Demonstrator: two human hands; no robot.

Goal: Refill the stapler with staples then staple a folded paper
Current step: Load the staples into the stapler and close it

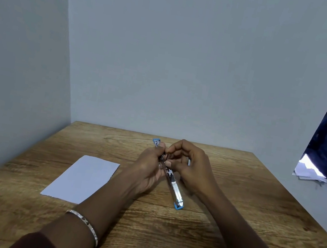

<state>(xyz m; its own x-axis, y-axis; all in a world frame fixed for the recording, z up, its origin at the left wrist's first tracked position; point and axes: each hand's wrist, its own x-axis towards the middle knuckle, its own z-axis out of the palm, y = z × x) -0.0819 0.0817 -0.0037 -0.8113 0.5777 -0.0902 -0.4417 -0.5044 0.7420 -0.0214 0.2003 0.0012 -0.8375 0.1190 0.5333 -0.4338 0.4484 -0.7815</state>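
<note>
No readable text, labels or numbers anywhere.

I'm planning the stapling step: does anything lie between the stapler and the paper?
No object does. The left hand grips the opened stapler and the right hand pinches at it above the table; the paper lies flat to their left. Only the left wrist crosses the bare wood between them.
</note>
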